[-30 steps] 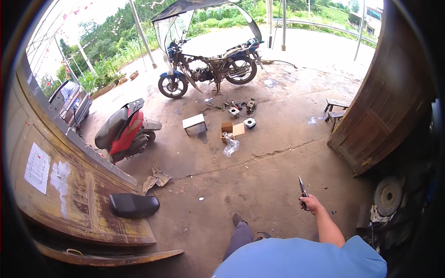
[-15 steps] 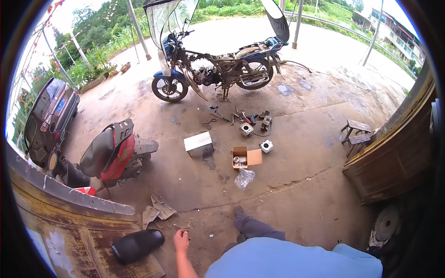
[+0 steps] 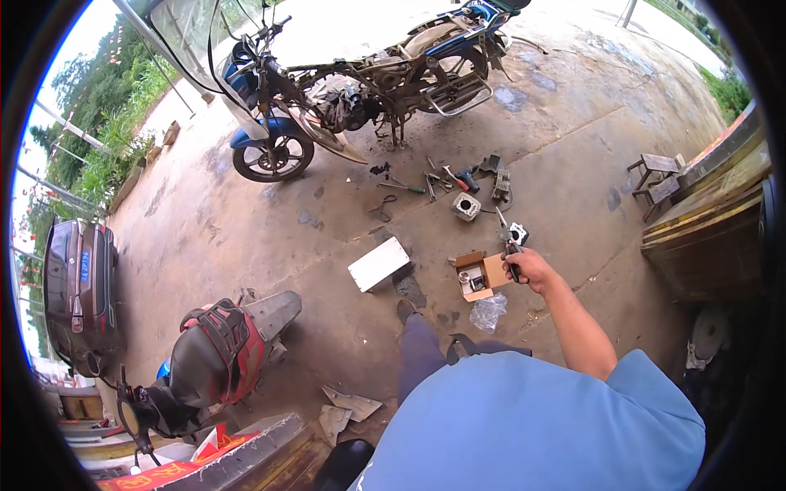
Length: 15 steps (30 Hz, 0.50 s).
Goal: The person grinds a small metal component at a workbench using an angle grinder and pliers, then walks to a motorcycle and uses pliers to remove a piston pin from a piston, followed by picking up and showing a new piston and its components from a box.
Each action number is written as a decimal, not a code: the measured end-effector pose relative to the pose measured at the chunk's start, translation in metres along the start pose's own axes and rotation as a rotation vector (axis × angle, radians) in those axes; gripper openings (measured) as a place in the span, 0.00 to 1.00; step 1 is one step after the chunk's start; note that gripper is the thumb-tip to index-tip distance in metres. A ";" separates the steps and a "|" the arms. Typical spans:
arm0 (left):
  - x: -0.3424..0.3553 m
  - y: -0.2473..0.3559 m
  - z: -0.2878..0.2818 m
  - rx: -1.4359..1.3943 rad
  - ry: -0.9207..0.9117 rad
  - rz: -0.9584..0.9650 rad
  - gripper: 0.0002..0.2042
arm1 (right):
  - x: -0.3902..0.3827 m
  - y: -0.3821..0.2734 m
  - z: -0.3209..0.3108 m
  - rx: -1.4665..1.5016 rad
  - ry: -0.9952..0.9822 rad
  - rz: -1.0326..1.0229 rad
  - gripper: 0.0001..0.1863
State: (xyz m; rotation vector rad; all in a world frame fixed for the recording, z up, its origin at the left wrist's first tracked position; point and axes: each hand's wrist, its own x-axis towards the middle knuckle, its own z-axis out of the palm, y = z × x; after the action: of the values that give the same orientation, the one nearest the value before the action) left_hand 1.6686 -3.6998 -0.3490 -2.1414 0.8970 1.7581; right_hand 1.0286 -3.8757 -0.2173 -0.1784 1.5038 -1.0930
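Observation:
My right hand (image 3: 534, 270) is closed around the dark handles of long-nosed pliers (image 3: 502, 226), tips pointing away from me. It hovers over the open flap of a cardboard box (image 3: 489, 294) holding small metal parts. Just beyond the pliers, and partly behind them, is a silvery engine cylinder (image 3: 519, 233). A second engine cylinder (image 3: 467, 208) stands farther off, to the left. Crumpled clear plastic (image 3: 489, 312) lies against the near side of the box. My left hand is out of sight.
A partly stripped motorcycle (image 3: 360, 94) stands ahead, with hand tools and a red-and-black power tool (image 3: 467, 181) before it. Left of the box is a low white-topped stand (image 3: 379, 263). A red scooter (image 3: 233, 344) and car (image 3: 78, 286) occupy the left; a wooden stool (image 3: 657, 172), the right.
My right hand has come into view gripping the pliers, while my left hand has dropped out of view. The view has turned and moved nearer the motorcycle.

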 end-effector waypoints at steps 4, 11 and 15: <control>0.099 0.199 -0.153 -0.172 0.165 0.107 0.05 | 0.049 -0.048 0.082 0.129 0.004 0.071 0.06; 0.113 0.664 -0.329 -0.034 0.352 0.713 0.10 | 0.182 -0.146 0.164 0.178 -0.107 0.125 0.13; 0.134 0.837 -0.281 0.284 0.325 0.787 0.12 | 0.298 -0.186 0.181 0.263 -0.086 0.161 0.15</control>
State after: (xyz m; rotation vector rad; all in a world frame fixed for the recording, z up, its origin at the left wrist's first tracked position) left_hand 1.4183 -4.5502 -0.2371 -2.0450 2.1553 1.4078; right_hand 1.0117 -4.2669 -0.2674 0.0762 1.2616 -1.1262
